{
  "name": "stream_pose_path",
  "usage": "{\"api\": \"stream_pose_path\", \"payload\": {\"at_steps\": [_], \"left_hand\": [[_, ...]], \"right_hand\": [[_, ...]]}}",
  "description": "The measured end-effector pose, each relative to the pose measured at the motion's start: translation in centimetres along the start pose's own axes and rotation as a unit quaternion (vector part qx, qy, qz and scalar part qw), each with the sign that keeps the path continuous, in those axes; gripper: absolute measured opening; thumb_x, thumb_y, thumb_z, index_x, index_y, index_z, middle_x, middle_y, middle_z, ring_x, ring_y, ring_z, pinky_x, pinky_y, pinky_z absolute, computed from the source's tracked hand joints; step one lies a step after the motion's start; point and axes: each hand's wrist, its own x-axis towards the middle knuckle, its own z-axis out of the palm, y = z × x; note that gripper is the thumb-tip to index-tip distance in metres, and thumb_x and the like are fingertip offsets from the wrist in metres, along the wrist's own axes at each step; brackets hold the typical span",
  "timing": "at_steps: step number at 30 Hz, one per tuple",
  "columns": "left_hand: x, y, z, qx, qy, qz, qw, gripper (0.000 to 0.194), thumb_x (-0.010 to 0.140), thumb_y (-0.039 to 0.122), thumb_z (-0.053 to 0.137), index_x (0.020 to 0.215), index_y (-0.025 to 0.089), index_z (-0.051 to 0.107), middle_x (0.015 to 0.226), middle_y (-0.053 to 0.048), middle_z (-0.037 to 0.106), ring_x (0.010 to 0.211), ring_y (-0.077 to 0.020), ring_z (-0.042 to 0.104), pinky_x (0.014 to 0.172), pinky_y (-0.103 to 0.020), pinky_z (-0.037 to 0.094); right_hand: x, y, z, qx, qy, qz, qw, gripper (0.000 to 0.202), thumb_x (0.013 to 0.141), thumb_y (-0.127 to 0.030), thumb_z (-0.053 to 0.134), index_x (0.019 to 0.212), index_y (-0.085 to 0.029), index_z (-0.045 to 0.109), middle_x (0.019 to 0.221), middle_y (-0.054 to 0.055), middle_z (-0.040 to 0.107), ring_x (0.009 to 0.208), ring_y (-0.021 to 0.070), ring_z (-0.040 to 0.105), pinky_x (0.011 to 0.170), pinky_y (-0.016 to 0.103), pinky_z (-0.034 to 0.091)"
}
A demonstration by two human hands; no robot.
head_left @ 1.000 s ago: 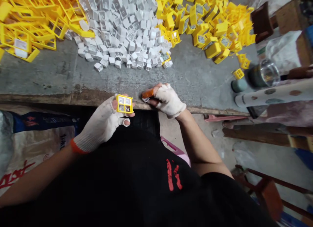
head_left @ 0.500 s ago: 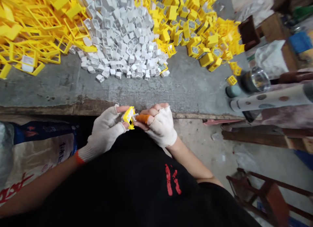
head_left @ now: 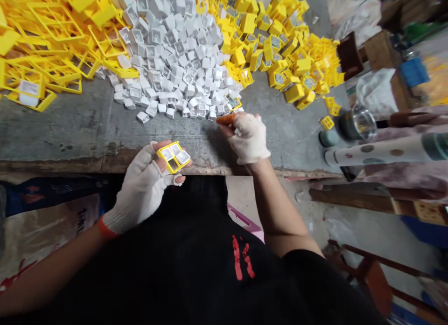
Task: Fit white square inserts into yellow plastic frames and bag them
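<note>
A sack point(head_left: 52, 227) is cut off at the left edge, and the pile of yellow frames point(head_left: 52, 64) above runs out of view. The gloved left hand point(head_left: 145, 180) has its fingers bent around a small yellow window point(head_left: 173, 157), held tilted at the edge of the surface point(head_left: 87, 124); three openings show white, the near one dark. White blocks point(head_left: 175, 50) are heaped beyond. The right hand point(head_left: 249, 137) is beside them, an orange piece point(head_left: 226, 119) at its fingers (handle or finger cover, I cannot tell); its grip is hidden. Yellow blocks point(head_left: 275, 45) lie behind; a jar point(head_left: 364, 122) and white tube point(head_left: 381, 152) crowd the right end.
</note>
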Motion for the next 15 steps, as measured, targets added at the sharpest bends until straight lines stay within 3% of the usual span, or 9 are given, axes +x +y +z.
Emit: {"api": "stream_pose_path", "payload": {"at_steps": [4, 8, 10, 12, 15], "left_hand": [[0.6, 0.4, 0.6, -0.007, 0.019, -0.019, 1.0, 0.032, 0.09, 0.034, 0.097, 0.118, 0.029, 0.08, 0.121, -0.007, 0.086, 0.1, -0.0278, 0.086, 0.067, -0.028, 0.061], [0.9, 0.5, 0.9, 0.023, 0.03, -0.006, 0.999, 0.041, 0.087, 0.037, 0.097, 0.122, 0.028, 0.077, 0.129, -0.01, 0.083, 0.104, -0.0306, 0.085, 0.07, -0.032, 0.062], [1.0, 0.4, 1.0, 0.047, 0.03, 0.012, 0.998, 0.044, 0.085, 0.037, 0.098, 0.123, 0.028, 0.077, 0.127, -0.008, 0.083, 0.109, -0.0315, 0.084, 0.072, -0.032, 0.063], [0.9, 0.2, 1.0, 0.074, 0.032, 0.042, 0.996, 0.045, 0.083, 0.033, 0.098, 0.123, 0.029, 0.077, 0.124, -0.006, 0.083, 0.112, -0.0307, 0.083, 0.073, -0.033, 0.065], [0.8, -0.1, 1.0, 0.099, 0.034, 0.056, 0.993, 0.051, 0.083, 0.026, 0.098, 0.129, 0.032, 0.078, 0.133, -0.001, 0.083, 0.125, -0.0274, 0.079, 0.095, -0.038, 0.068]], "right_hand": [[4.3, 2.9, 2.4, -0.05, -0.036, -0.002, 0.998, 0.019, 0.107, -0.034, 0.067, 0.114, -0.028, 0.083, 0.115, 0.011, 0.088, 0.107, 0.0325, 0.075, 0.107, 0.057, 0.051], [4.9, 2.2, 2.2, -0.019, -0.041, 0.003, 0.999, 0.012, 0.103, -0.032, 0.07, 0.102, -0.027, 0.081, 0.108, 0.01, 0.088, 0.103, 0.0325, 0.075, 0.111, 0.061, 0.052], [3.9, 0.8, 0.9, 0.069, -0.032, 0.029, 0.997, 0.01, 0.1, -0.033, 0.074, 0.1, -0.026, 0.081, 0.098, 0.007, 0.084, 0.096, 0.0303, 0.074, 0.104, 0.057, 0.057], [2.4, -1.1, -0.8, 0.211, -0.031, 0.056, 0.975, 0.017, 0.099, -0.042, 0.08, 0.099, -0.026, 0.081, 0.089, 0.005, 0.08, 0.087, 0.0268, 0.072, 0.088, 0.048, 0.06], [0.1, -4.5, -2.7, 0.421, -0.079, 0.103, 0.898, 0.039, 0.091, -0.062, 0.092, 0.091, -0.026, 0.079, 0.084, 0.002, 0.075, 0.077, 0.0213, 0.068, 0.071, 0.037, 0.058]]}}
